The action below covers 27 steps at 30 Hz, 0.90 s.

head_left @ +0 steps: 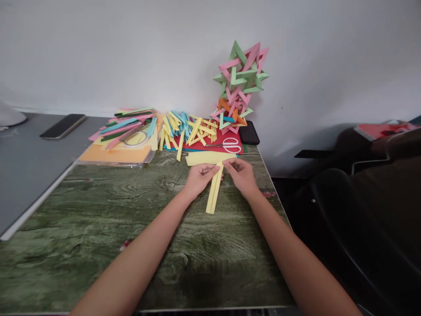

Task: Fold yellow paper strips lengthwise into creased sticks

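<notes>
A yellow paper strip (213, 193), creased along its length, slants down toward me over the table. My left hand (200, 177) pinches it near its far end, thumb on top. At that same end, the fingertips of my right hand (241, 174) are pressed together on the paper's tip. Just beyond both hands lies a wider pale yellow paper piece (204, 158), flat on the table. Scissors with white handles (232, 145) rest behind it on red paper (210, 144).
Folded yellow and blue strips (179, 125) are heaped at the back, beside coloured strips (126, 125) on a plastic-wrapped orange pack (115, 152). A pink and green paper star model (243, 79) stands against the wall near a black phone (249, 132). Another phone (63, 126) lies left.
</notes>
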Tool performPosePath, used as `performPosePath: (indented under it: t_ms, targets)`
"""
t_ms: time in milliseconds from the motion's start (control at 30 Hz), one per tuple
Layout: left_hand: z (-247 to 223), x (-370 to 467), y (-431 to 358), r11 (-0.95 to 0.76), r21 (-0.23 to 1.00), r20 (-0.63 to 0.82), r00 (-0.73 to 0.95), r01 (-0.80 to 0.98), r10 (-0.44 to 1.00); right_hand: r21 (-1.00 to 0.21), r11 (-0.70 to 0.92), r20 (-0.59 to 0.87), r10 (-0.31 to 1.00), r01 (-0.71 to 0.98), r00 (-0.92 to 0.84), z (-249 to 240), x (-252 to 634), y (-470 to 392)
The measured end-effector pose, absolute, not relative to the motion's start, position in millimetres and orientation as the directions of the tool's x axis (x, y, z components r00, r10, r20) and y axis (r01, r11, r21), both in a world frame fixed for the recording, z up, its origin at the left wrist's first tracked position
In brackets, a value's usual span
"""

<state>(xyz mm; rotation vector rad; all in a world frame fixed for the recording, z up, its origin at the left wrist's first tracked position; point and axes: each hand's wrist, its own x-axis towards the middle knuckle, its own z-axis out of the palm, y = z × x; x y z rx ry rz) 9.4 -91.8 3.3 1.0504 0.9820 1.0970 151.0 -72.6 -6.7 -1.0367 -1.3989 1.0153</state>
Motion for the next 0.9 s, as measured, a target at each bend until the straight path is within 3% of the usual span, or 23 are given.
performPosePath:
  t_ms: [133,300,567,767,900]
  targets:
    - [3.2,8.2,-91.0,0.097,0.976,-0.063,0.170,-0.197,0.983,-0.973,0.226,0.219,0.969,0.045,-0.111,-3.8,148.5,-72.7]
    - [1.1,8.6,-88.7,0.071,0.962,-0.068,0.020,-0.263,0.997,-0.988,0.139,0.127,0.978,0.064,-0.163,-0.2,146.0,-77.3]
    - [1.0,9.4,-88.7,-0.007,0.972,-0.003,-0.044,-0.236,0.999,-0.986,0.120,0.064,0.916,0.117,-0.397,6.1,150.7,-82.9]
    - [-0.7,9.0,-87.8,-0.022,0.975,0.017,-0.025,-0.219,1.000,-0.994,0.094,0.071,0.942,0.052,-0.329,1.2,144.7,-81.5]
    - [-1.4,9.3,-88.0,0.012,0.988,-0.002,0.066,-0.152,0.998,-0.994,0.105,0.105,0.981,-0.009,-0.165,1.1,145.4,-80.6]
